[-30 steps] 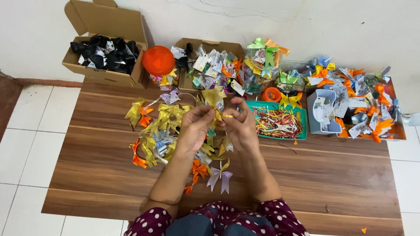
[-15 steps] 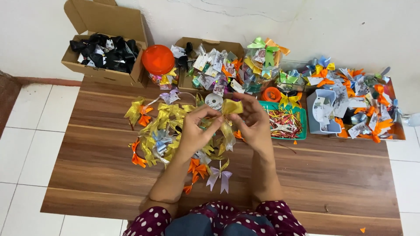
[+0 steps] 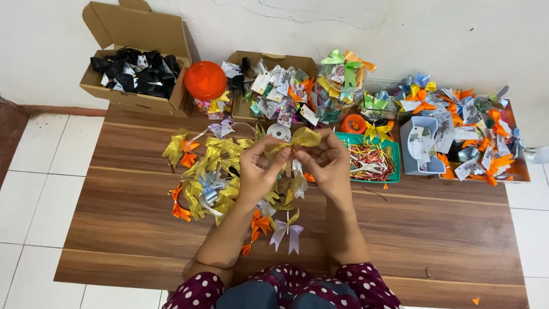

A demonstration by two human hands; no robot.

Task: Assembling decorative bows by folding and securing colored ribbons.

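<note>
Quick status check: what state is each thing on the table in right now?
Gold ribbon bow: pinched between both hands, lifted off the table.
Left hand: closed on the bow.
Right hand: closed on the bow.
Cardboard box of black bows: flaps open, filled.
Orange-lidded jar: lid on.
Green tray: holding twist ties.
Lilac bow: finished, lying flat.

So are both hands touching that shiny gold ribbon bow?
Touching. The head view shows the left hand and right hand both pinching the shiny gold ribbon bow at its middle, fingertips on the ribbon.
</note>
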